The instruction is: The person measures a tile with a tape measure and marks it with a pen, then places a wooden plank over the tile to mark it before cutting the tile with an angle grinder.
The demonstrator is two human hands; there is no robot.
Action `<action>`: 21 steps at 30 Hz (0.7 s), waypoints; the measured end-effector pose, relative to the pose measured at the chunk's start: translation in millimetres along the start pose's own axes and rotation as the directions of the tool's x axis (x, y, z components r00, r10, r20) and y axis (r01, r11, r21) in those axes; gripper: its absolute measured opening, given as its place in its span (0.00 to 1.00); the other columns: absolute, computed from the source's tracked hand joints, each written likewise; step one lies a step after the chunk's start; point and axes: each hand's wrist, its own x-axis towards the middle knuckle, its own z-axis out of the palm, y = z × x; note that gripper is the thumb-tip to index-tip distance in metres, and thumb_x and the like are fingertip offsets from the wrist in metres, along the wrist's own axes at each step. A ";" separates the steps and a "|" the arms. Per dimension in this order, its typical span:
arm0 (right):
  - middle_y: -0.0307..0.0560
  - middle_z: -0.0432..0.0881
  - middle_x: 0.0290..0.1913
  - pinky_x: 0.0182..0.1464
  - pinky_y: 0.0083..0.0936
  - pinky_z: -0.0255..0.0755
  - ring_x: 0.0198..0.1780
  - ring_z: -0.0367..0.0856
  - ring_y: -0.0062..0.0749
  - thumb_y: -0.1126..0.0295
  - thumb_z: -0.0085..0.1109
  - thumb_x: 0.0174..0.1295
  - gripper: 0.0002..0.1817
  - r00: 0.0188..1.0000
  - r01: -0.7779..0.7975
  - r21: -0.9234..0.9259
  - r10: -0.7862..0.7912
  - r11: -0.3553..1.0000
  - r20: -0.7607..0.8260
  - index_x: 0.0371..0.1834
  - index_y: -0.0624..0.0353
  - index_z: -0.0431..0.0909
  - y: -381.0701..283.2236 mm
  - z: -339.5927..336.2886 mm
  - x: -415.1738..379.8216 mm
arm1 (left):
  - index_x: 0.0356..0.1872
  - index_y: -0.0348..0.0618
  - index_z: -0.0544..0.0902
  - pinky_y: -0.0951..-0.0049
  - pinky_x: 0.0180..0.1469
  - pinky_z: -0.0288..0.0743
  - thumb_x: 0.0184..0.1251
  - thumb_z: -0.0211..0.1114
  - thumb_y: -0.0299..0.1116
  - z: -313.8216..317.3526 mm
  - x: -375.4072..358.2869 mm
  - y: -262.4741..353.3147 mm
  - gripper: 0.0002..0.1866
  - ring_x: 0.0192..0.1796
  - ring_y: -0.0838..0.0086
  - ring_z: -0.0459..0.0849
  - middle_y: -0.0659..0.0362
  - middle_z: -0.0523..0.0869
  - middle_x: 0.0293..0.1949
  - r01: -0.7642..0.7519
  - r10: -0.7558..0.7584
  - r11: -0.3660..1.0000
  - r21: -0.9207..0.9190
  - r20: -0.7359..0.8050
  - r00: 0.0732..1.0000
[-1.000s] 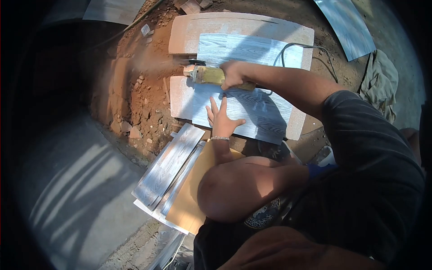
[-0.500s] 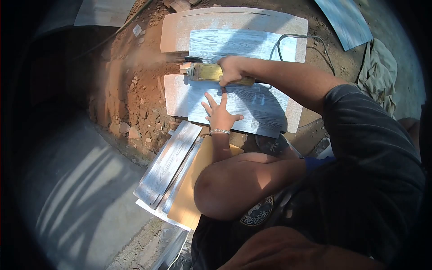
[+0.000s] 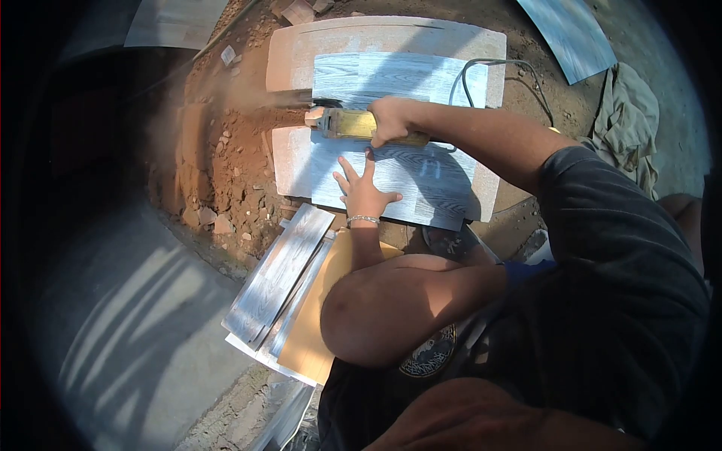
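My right hand [image 3: 390, 120] is wrapped round the body of a yellow angle grinder [image 3: 352, 124]. The grinder lies sideways over a grey wood-grain tile [image 3: 414, 173], its dark disc [image 3: 328, 103] at the tile's left edge. Dust streams leftward from the disc. Below the grinder, my left hand [image 3: 366, 197] presses flat on the tile with its fingers spread, the longest fingertip close to the grinder's body. Whether the disc has gone through the tile is hard to see. Beneath the tile is a larger pale slab [image 3: 293, 64].
Cut wood-grain tile pieces [image 3: 282, 274] and a tan board [image 3: 316, 316] lie by my knee. A black cord [image 3: 519, 62] loops at the right of the slab. Rubble and red soil [image 3: 241, 165] are on the left. A cloth [image 3: 628, 120] and another tile [image 3: 571, 37] lie at the upper right.
The grinder has shifted slightly right over the tile, in my right hand. The dust plume at the disc looks thicker. My left hand stays in its place on the tile.
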 end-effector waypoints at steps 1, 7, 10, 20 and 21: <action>0.68 0.87 0.46 0.51 0.43 0.81 0.50 0.87 0.57 0.47 0.74 0.43 0.38 1.000 -0.003 -0.010 0.003 1.000 -0.005 0.49 0.72 0.84 -0.5 -1.0 -2.8 | 0.80 0.74 0.58 0.22 0.65 0.66 0.31 0.90 0.45 0.7 -0.2 -0.4 0.67 0.81 0.29 0.43 0.40 0.38 0.83 -0.002 0.002 1.000 -0.001 -0.006 1.000; 0.69 0.87 0.42 0.50 0.43 0.81 0.47 0.88 0.56 0.48 0.74 0.43 0.35 0.999 -0.036 -0.011 0.036 0.999 0.034 0.41 0.73 0.86 5.3 1.2 -5.4 | 0.80 0.74 0.58 0.22 0.65 0.67 0.31 0.90 0.46 0.5 -0.8 1.3 0.68 0.81 0.30 0.42 0.40 0.38 0.83 0.004 -0.004 1.000 -0.009 -0.003 1.000; 0.68 0.88 0.41 0.49 0.42 0.81 0.47 0.88 0.55 0.48 0.73 0.43 0.33 1.000 -0.030 -0.009 0.030 1.000 0.000 0.39 0.72 0.87 6.0 0.9 -10.7 | 0.80 0.74 0.58 0.22 0.65 0.67 0.30 0.90 0.45 1.0 -0.8 0.7 0.68 0.81 0.30 0.42 0.40 0.38 0.83 0.007 -0.007 1.000 -0.005 -0.005 1.000; 0.68 0.88 0.43 0.51 0.42 0.80 0.48 0.88 0.57 0.53 0.74 0.40 0.35 0.999 -0.024 0.015 0.024 1.000 -0.022 0.46 0.73 0.84 12.8 -0.3 -23.7 | 0.81 0.71 0.57 0.23 0.64 0.68 0.29 0.91 0.47 2.4 -0.6 -1.5 0.70 0.80 0.28 0.43 0.36 0.40 0.82 -0.015 0.015 1.000 0.003 -0.021 1.000; 0.67 0.88 0.45 0.52 0.42 0.81 0.49 0.87 0.56 0.51 0.74 0.41 0.35 0.999 -0.036 0.004 0.036 0.999 -0.012 0.47 0.72 0.85 12.3 -0.9 -25.0 | 0.81 0.71 0.57 0.23 0.64 0.68 0.29 0.91 0.47 1.4 -1.0 -1.0 0.70 0.80 0.28 0.43 0.36 0.40 0.82 -0.015 0.015 1.000 0.004 -0.021 1.000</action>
